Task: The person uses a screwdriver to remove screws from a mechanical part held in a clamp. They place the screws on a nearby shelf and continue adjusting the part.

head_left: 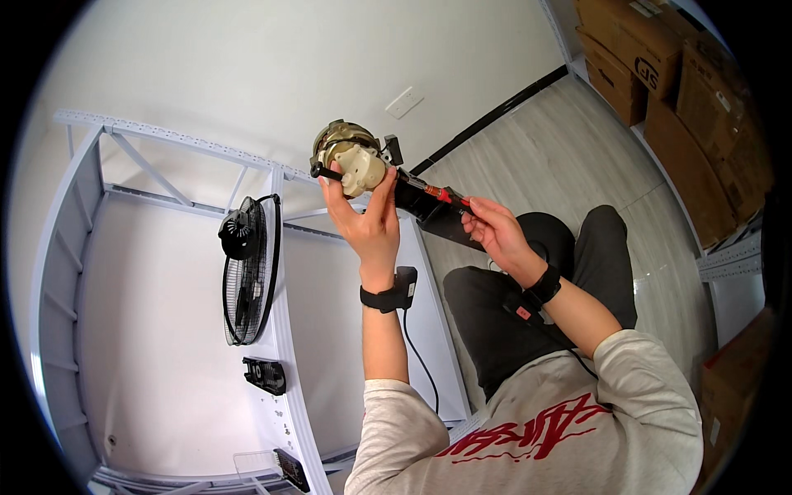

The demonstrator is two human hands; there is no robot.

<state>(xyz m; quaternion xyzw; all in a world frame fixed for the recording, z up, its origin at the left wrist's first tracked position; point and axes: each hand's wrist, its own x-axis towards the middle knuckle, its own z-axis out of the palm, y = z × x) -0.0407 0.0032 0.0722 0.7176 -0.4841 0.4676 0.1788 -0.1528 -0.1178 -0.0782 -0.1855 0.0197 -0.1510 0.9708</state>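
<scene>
An exposed fan motor [351, 157] with a cream gearbox on its side tops a black fan stand [422, 202]. Fingers of my left hand [367, 227] are closed around the gearbox from below, beside a black knob. My right hand [499, 235] grips a screwdriver [450, 196] with a red and black handle. Its shaft points up and left toward the top of the stand, just below the motor; whether the tip touches a screw is too small to tell. The stand's round black base [551, 239] sits between my legs.
On the white shelf unit [280, 330] to the left lie a fan grille [250, 280], a black plastic part [264, 375], several small screws [286, 425] and a dark flat piece [290, 470]. Cardboard boxes [693, 148] fill a right-hand rack. A cable [419, 355] hangs near my left arm.
</scene>
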